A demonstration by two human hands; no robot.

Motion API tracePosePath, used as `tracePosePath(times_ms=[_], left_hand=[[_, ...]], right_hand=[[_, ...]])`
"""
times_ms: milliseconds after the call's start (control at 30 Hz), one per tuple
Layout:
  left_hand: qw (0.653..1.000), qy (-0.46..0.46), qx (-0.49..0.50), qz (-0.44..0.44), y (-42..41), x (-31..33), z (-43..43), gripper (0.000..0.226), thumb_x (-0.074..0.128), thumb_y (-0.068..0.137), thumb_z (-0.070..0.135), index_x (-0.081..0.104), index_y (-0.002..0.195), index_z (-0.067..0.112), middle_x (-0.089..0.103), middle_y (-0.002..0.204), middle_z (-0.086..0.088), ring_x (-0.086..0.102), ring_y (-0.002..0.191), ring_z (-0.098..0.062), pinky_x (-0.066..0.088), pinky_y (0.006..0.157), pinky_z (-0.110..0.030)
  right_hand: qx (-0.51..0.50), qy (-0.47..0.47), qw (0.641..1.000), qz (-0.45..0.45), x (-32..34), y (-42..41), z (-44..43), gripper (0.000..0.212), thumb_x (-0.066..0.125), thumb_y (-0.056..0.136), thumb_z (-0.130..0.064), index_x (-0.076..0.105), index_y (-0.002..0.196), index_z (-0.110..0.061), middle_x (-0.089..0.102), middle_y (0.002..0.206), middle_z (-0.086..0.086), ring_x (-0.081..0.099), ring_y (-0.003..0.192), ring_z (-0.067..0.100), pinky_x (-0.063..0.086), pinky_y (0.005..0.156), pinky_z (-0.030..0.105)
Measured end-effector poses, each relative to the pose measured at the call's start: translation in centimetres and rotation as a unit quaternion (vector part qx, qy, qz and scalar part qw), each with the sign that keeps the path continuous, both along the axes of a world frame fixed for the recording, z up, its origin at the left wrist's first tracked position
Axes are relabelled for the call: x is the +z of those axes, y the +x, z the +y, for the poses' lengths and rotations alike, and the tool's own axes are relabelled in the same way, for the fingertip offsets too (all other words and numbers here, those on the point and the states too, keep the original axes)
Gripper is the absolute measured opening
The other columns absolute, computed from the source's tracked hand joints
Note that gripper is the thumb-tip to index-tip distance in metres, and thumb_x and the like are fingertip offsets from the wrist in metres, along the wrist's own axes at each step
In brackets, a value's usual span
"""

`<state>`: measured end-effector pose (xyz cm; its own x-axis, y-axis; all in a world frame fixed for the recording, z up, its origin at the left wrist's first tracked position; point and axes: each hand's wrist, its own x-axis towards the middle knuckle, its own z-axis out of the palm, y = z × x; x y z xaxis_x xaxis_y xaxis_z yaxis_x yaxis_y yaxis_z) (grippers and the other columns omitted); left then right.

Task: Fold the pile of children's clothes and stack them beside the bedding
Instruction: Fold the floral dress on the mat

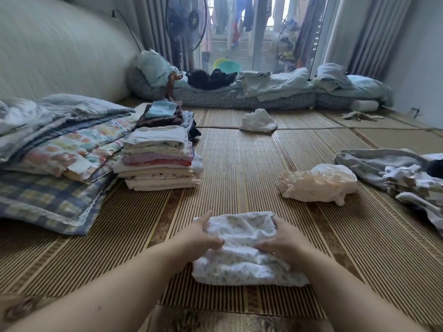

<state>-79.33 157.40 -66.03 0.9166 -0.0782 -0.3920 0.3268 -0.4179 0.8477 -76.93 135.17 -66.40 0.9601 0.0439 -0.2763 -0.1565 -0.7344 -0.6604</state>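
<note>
Down at the lower centre of the frame the floral garment (247, 264) lies half folded on the woven mat (239, 164), with both of the person's hands on it. The left grip (207, 232) curls over its left edge, bunching cloth under the fingers, and the right grip (281, 240) pinches a fold on the right side. It looks thin, light and floppy to me, so it should crease easily but slump if lifted by one corner. Taking it from both ends, or sliding flat palms beneath, seems safest. The stack of folded clothes (158, 164) stands at middle left, touching the bedding (60, 149). A cream garment (316, 185) and a loose pile (407, 173) wait unfolded at right. Far back by the window sit coloured basins (227, 65); I cannot tell what they hold.
</note>
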Motion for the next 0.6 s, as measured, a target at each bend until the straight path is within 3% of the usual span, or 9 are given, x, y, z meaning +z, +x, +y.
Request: tracePosePath(times_ms=[100,200,267,367,433,500,600], left_hand=[[0.998,-0.052,0.016,0.0,0.2,0.2,-0.4,0.085,0.07,0.08,0.0,0.027,0.149,0.025,0.042,0.144,-0.007,0.065,0.093,-0.02,0.057,0.064,-0.025],[0.997,-0.074,0.035,0.002,0.1,0.3,-0.7,0.084,0.07,0.077,-0.004,0.035,0.147,0.025,0.048,0.134,-0.008,0.066,0.094,-0.024,0.059,0.066,-0.028],[0.996,-0.086,0.027,0.007,-0.2,0.3,-0.7,0.085,0.068,0.076,-0.008,0.034,0.147,0.026,0.041,0.142,-0.008,0.067,0.096,-0.026,0.06,0.075,-0.036],[0.994,-0.106,0.018,0.006,-0.6,0.6,-0.3,0.086,0.065,0.077,-0.011,0.031,0.148,0.024,0.034,0.147,-0.01,0.065,0.099,-0.027,0.059,0.08,-0.039],[0.993,-0.117,0.005,0.002,-0.8,0.9,0.0,0.088,0.063,0.077,-0.012,0.026,0.15,0.021,0.03,0.151,-0.011,0.062,0.106,-0.028,0.058,0.084,-0.038],[0.991,-0.134,0.001,-0.004,-0.9,1.2,0.4,0.09,0.061,0.077,-0.014,0.022,0.151,0.019,0.027,0.153,-0.011,0.058,0.112,-0.03,0.056,0.087,-0.039],[0.985,-0.173,0.003,-0.024,-0.5,2.0,1.4,0.092,0.058,0.075,-0.017,0.022,0.151,0.018,0.029,0.151,-0.01,0.061,0.106,-0.034,0.053,0.09,-0.046]], right_hand=[[0.004,0.02,1.0,-0.019,0.2,0.1,0.5,0.071,0.08,0.072,-0.028,0.045,0.133,-0.025,0.061,0.121,-0.001,0.059,0.096,0.014,0.05,0.088,0.032],[0.025,0.056,0.997,-0.046,0.6,-0.1,0.3,0.089,0.071,0.083,-0.018,0.017,0.151,-0.034,0.053,0.134,0.002,0.061,0.097,0.016,0.046,0.072,0.02],[0.047,0.077,0.995,-0.044,0.6,-0.3,0.1,0.073,0.063,0.089,-0.013,0.027,0.148,-0.036,0.046,0.141,0.001,0.059,0.1,0.014,0.042,0.067,0.007],[0.049,0.078,0.996,-0.008,0.4,-0.4,-0.2,0.055,0.065,0.087,-0.011,0.05,0.138,-0.026,0.05,0.139,-0.001,0.056,0.101,0.007,0.041,0.078,0.008],[0.032,0.11,0.993,0.001,0.4,-0.5,-0.4,0.059,0.069,0.081,-0.004,0.054,0.135,-0.021,0.058,0.128,-0.002,0.057,0.092,0.004,0.039,0.067,0.003],[-0.002,0.171,0.985,0.009,0.5,-0.7,-0.5,0.063,0.072,0.075,0.005,0.056,0.132,-0.016,0.064,0.11,-0.004,0.067,0.079,0.006,0.045,0.058,0.006],[-0.021,0.225,0.974,0.006,1.5,-0.7,-0.3,0.068,0.075,0.068,0.013,0.059,0.129,-0.013,0.062,0.097,-0.007,0.069,0.065,0.004,0.048,0.052,0.011]])
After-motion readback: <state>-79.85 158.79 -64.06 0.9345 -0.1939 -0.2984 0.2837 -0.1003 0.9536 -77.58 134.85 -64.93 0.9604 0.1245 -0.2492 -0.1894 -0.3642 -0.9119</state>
